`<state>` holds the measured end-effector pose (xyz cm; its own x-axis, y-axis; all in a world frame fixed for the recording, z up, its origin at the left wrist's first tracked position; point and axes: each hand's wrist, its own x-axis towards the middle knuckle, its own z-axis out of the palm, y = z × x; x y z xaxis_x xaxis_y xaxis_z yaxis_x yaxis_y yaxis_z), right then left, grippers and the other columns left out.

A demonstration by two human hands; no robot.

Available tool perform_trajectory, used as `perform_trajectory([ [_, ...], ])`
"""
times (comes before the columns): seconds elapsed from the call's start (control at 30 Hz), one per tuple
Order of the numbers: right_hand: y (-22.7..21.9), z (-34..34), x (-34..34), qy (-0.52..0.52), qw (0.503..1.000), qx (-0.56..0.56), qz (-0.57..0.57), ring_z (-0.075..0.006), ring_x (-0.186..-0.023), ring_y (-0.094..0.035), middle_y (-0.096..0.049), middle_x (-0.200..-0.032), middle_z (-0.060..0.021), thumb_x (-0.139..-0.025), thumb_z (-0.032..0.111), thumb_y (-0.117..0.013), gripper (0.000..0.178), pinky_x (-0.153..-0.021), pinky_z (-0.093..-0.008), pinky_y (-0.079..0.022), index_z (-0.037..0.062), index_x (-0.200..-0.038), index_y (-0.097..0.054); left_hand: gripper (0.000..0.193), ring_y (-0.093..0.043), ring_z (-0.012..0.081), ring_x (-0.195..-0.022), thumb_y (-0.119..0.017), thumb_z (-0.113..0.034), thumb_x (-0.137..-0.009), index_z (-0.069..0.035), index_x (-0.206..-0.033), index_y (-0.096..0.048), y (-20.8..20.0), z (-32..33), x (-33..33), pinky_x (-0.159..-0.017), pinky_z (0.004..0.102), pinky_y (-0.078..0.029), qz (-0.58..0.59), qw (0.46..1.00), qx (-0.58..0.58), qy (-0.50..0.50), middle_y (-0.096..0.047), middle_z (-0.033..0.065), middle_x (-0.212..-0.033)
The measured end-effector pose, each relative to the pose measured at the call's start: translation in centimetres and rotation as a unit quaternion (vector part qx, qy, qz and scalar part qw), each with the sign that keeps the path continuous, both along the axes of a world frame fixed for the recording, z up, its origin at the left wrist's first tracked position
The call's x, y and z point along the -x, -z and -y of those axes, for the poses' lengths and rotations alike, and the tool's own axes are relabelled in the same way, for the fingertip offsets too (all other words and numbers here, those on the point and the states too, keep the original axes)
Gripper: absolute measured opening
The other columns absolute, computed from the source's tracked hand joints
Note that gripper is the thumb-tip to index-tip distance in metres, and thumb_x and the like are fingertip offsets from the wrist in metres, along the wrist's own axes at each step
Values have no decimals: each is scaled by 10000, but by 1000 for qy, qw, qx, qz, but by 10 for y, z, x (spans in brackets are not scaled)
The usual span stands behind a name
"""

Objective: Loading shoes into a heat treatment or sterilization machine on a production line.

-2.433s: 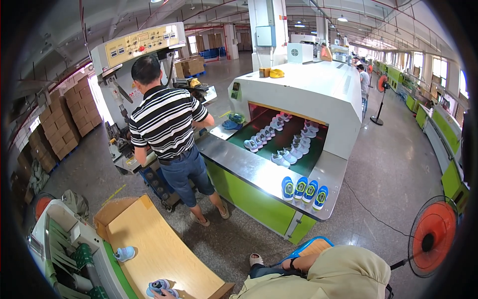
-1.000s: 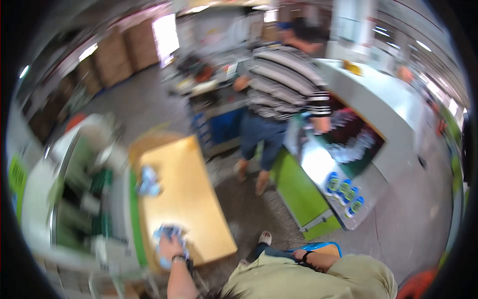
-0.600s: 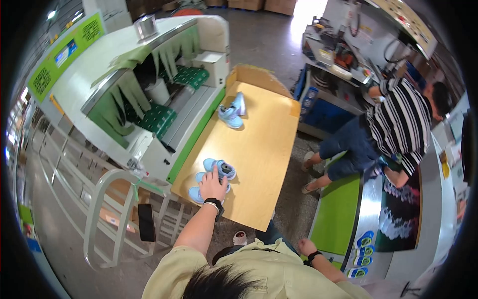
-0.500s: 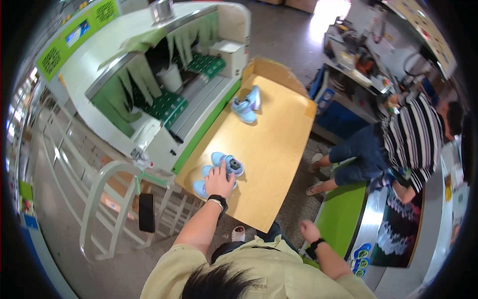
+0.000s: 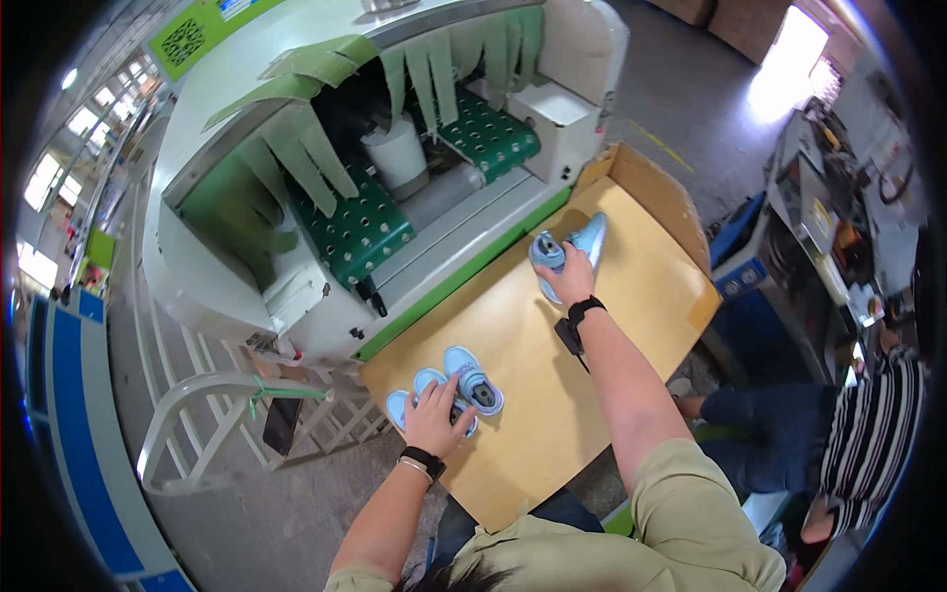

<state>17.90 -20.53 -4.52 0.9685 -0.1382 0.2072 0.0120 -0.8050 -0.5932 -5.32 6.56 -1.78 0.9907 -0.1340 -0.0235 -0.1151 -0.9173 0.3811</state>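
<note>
Light-blue children's shoes stand in two groups on a tan board-topped table (image 5: 523, 414). At the near left, my left hand (image 5: 434, 419) rests with fingers apart over a few shoes in a row, partly hiding them. The uncovered shoe (image 5: 473, 380) beside it shows a dark inside. Farther off to the right, my right hand (image 5: 570, 276) is closed round the collar of one shoe (image 5: 546, 252). Another light-blue shoe (image 5: 590, 237) leans right behind that hand. Both wrists wear black bands.
Along the table's far left side stands a white machine (image 5: 227, 197) with green strip curtains (image 5: 296, 148) and green perforated conveyor belts (image 5: 355, 227). A phone (image 5: 282, 424) hangs by the white rail (image 5: 187, 395). At right, a person in a striped top (image 5: 878, 434) works near a cluttered bench (image 5: 789, 257).
My right hand has come up from beside my body at the lower right and taken hold of a shoe in the far group. My left hand stays over the near shoes. The view has shifted.
</note>
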Motion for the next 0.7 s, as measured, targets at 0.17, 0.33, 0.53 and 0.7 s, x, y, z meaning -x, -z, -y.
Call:
perform_trajectory([
  [0.17,12,10,-13,-147,982,-65,-97,-331,-1122,-598,-663,-1084,-169,-711,91,-748,537,-991,-451,-448,93,-1228,-605,825,-275,397,-1454,-647,-481,-871,17,-1468,-374,-4,62,-1,-1168,606,-112,-24,991,-10,-135,-451,215,-1472],
  [0.33,-13,32,75,-320,946,-49,1,-349,-1205,-539,-578,-1285,-164,-770,-132,-540,571,-1050,-414,-417,117,-1279,-608,938,-143,429,-1491,-686,-412,-843,70,-1510,-237,3,86,-19,-1178,606,-52,-69,982,-55,-164,-257,287,-1565],
  [0.53,16,3,153,-280,920,-254,-100,-342,-1200,-523,-489,-1335,-226,-776,138,-789,849,-1044,-431,-412,-53,-1452,-313,709,-256,456,-1417,-646,-92,-847,4,-1472,-324,40,107,-38,-1173,550,-166,49,961,164,-215,-343,294,-1476],
  [0.7,13,-39,126,-126,954,-257,-90,-319,-1154,-549,-534,-1249,-200,-765,101,-767,744,-1025,-409,-424,-20,-1388,-377,545,-409,330,-1336,-595,-20,-852,-16,-1375,-441,21,89,-64,-1129,440,-297,62,881,345,-318,-451,197,-1403],
])
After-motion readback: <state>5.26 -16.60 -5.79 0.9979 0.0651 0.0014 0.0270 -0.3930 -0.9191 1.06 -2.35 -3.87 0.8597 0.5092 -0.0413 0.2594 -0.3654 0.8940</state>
